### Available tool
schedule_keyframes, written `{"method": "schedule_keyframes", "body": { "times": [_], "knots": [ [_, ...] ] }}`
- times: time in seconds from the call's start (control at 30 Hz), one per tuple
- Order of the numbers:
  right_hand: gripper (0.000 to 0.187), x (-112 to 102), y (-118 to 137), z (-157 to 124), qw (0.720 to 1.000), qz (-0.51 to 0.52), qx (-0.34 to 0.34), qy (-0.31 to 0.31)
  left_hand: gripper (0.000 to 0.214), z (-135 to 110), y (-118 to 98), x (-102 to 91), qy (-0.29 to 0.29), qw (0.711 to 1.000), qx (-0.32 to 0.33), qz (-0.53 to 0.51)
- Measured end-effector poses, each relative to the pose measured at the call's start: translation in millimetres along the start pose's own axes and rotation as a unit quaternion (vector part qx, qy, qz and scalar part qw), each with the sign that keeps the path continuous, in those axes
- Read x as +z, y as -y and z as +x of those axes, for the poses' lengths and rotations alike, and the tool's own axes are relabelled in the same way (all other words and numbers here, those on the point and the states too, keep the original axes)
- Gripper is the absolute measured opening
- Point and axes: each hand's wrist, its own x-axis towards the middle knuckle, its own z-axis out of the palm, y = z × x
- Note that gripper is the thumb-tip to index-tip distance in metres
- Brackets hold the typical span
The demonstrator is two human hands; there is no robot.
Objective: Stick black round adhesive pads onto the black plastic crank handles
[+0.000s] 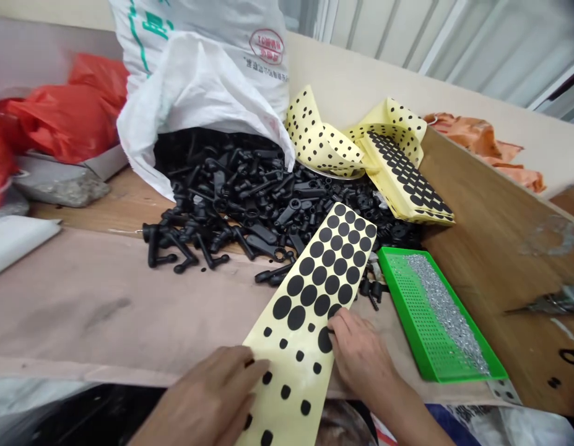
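A long pale-yellow sheet of round black stickers slants across the middle, its near end over the table's front edge. Bare backing with small black marks shows on its lower part. My left hand is closed on the sheet's left edge, fingers bent over the top. At the right edge, my right hand has its fingers pressed together beside the lowest round sticker, partly covering the one above. Whether that sticker has lifted, I cannot tell. Under the sheet's far end lie many black plastic parts.
A white woven sack spills the black parts. A green tray of small metal pieces lies right, near a pointed tool. Behind are stacked sticker sheets and curled used backing. Red bags lie left.
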Motion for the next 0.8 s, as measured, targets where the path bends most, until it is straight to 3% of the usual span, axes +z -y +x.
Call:
{"method": "schedule_keyframes", "body": {
  "times": [0.07, 0.2, 0.33, 0.6, 0.8],
  "knots": [
    [0.015, -3.0, -1.1, 1.6, 1.0, 0.007, 0.009, 0.003, 0.031, 14.9, -9.8, 10.8, 0.04, 0.999, 0.013, 0.015],
    [0.011, -7.6, -4.6, 5.4, 0.999, 0.03, 0.016, 0.033, 0.033, 28.3, -18.1, 17.5, 0.087, 0.996, -0.02, 0.013],
    [0.012, -8.5, -5.4, 7.8, 0.999, 0.017, -0.001, 0.05, 0.031, 24.8, -11.2, 13.2, 0.077, 0.996, -0.047, -0.025],
    [0.01, -11.0, -6.7, 7.9, 0.996, 0.057, 0.016, 0.067, 0.032, 22.3, -1.9, 18.2, 0.05, 0.997, -0.031, -0.044],
    [0.02, -8.2, -6.0, 5.0, 0.996, 0.061, -0.001, 0.07, 0.034, 22.5, -5.7, 19.6, 0.049, 0.998, -0.026, 0.002]
  ]
}}
